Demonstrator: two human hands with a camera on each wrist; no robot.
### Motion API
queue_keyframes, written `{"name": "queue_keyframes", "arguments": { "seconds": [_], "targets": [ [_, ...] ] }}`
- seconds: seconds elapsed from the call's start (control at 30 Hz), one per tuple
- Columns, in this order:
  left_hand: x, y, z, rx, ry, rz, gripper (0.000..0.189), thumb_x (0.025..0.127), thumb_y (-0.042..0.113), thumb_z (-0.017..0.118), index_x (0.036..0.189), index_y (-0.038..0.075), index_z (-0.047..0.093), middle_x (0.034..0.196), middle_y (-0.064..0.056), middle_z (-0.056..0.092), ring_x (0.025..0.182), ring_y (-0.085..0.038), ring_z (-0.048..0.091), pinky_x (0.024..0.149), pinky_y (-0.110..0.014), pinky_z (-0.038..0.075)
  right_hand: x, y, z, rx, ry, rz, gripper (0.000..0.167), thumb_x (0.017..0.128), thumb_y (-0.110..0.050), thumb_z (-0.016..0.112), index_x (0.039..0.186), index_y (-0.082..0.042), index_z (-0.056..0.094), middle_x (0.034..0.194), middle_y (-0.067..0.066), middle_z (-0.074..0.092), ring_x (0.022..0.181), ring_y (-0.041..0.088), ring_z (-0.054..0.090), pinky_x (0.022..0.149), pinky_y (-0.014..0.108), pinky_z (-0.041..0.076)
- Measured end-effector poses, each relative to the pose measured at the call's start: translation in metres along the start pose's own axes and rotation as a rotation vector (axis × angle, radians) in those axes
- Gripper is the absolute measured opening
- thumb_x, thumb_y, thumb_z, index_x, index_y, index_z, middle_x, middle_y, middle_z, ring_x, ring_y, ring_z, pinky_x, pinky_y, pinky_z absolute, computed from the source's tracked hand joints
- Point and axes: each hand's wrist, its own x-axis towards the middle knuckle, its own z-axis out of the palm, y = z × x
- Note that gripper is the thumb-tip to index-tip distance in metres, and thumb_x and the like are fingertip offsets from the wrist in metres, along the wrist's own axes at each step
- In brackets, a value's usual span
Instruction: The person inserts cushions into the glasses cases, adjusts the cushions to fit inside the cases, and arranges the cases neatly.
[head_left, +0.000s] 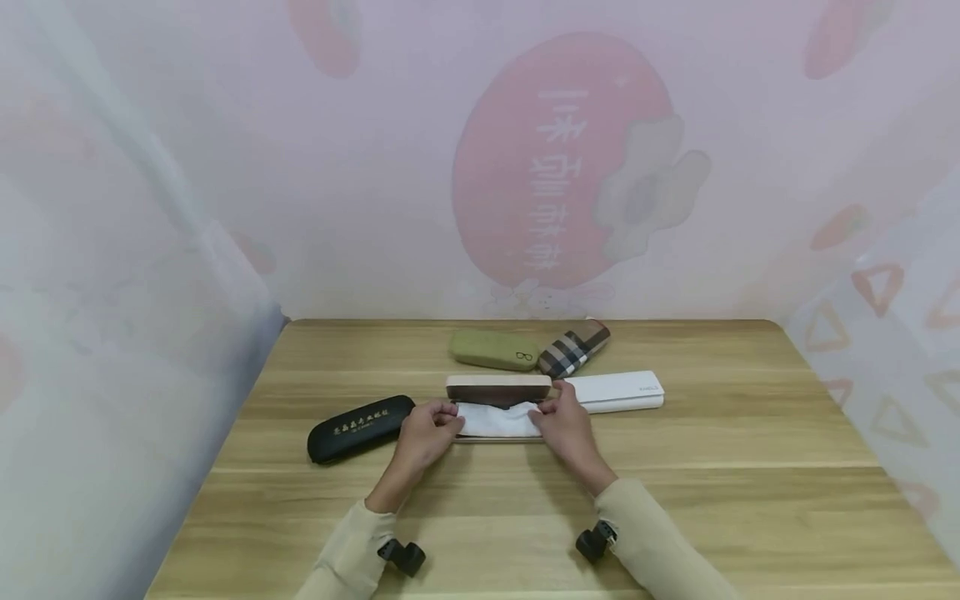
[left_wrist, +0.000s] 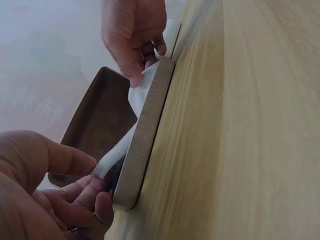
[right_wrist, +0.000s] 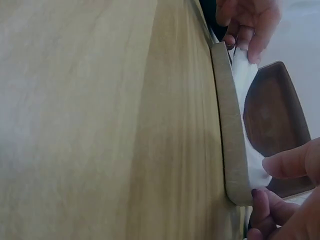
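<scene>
A brown glasses case (head_left: 498, 392) lies open in the middle of the table, its lid raised at the back. A white cloth (head_left: 497, 422) stretches across the case's lower half. My left hand (head_left: 426, 433) pinches the cloth's left end between thumb and fingers, seen close in the left wrist view. At the other end, my right hand (head_left: 567, 427) holds the cloth, its thumb on top in the right wrist view. The cloth sags a little between the hands, near the case's front wall (right_wrist: 230, 125). Something dark shows under the cloth's left end; I cannot tell what it is.
A black glasses case (head_left: 360, 429) with gold lettering lies to the left. Behind are a green case (head_left: 492, 350) and a checked case (head_left: 574, 348). A white case (head_left: 615, 392) lies just beyond my right hand. A printed curtain (head_left: 375, 208) hangs behind the wooden table (head_left: 712, 517).
</scene>
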Motion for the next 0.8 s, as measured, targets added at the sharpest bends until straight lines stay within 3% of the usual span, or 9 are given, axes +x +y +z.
{"name": "queue_keyframes", "arguments": {
  "seconds": [0.1,0.33,0.53,0.6,0.63,0.73,0.8],
  "targets": [
    [-0.001,0.000,0.000,0.022,0.000,0.015,0.016,0.091,0.016,0.071,0.102,0.007,0.077,0.091,-0.003,0.077,0.090,-0.017,0.069,0.083,-0.034,0.053,-0.003,0.000,-0.005,-0.041,0.015,-0.022,0.062,0.092,-0.015,0.072,0.144,0.005,0.044,0.111,0.017,0.075,0.107,0.033,0.070,0.101,0.050,0.050],
    [-0.004,0.000,-0.006,0.070,-0.044,0.030,0.013,0.093,0.017,0.070,0.096,0.012,0.081,0.104,-0.004,0.078,0.108,-0.023,0.069,0.096,-0.043,0.052,-0.010,0.000,-0.018,-0.115,0.044,-0.112,0.041,0.094,-0.014,0.067,0.131,0.002,0.062,0.110,0.015,0.077,0.102,0.030,0.073,0.088,0.046,0.056],
    [-0.003,0.001,-0.011,0.118,-0.091,0.076,0.018,0.093,0.017,0.069,0.106,0.012,0.081,0.113,-0.006,0.077,0.116,-0.027,0.069,0.098,-0.045,0.053,-0.012,0.008,-0.019,-0.152,0.035,-0.177,0.032,0.093,-0.010,0.064,0.122,0.002,0.069,0.102,0.011,0.078,0.103,0.029,0.072,0.091,0.047,0.055],
    [-0.003,0.003,-0.014,0.112,-0.079,0.075,0.020,0.094,0.016,0.067,0.109,0.012,0.080,0.113,-0.006,0.077,0.112,-0.026,0.071,0.090,-0.040,0.056,-0.012,0.010,-0.020,-0.169,0.028,-0.194,0.032,0.092,-0.010,0.064,0.122,0.003,0.070,0.102,0.011,0.078,0.102,0.028,0.072,0.090,0.046,0.056],
    [-0.003,0.004,-0.016,0.098,-0.071,0.074,0.021,0.094,0.015,0.066,0.110,0.011,0.080,0.111,-0.006,0.078,0.104,-0.027,0.073,0.080,-0.036,0.057,-0.013,0.010,-0.020,-0.167,0.034,-0.199,0.034,0.092,-0.009,0.063,0.123,0.004,0.069,0.102,0.011,0.078,0.100,0.027,0.072,0.088,0.045,0.056],
    [-0.002,0.006,-0.022,0.041,-0.020,0.073,0.025,0.094,0.007,0.062,0.113,0.005,0.077,0.103,-0.010,0.079,0.083,-0.027,0.073,0.061,-0.024,0.051,-0.012,0.009,-0.026,-0.148,0.068,-0.182,0.035,0.094,-0.011,0.063,0.125,0.004,0.068,0.100,0.012,0.076,0.087,0.022,0.070,0.077,0.037,0.056],
    [-0.001,0.007,-0.025,0.009,0.026,0.062,0.026,0.094,0.006,0.060,0.115,0.001,0.075,0.099,-0.013,0.078,0.073,-0.027,0.070,0.055,-0.021,0.046,-0.011,0.008,-0.030,-0.134,0.108,-0.176,0.035,0.095,-0.011,0.061,0.126,0.004,0.068,0.095,0.012,0.075,0.077,0.018,0.065,0.068,0.031,0.053]
  ]
}}
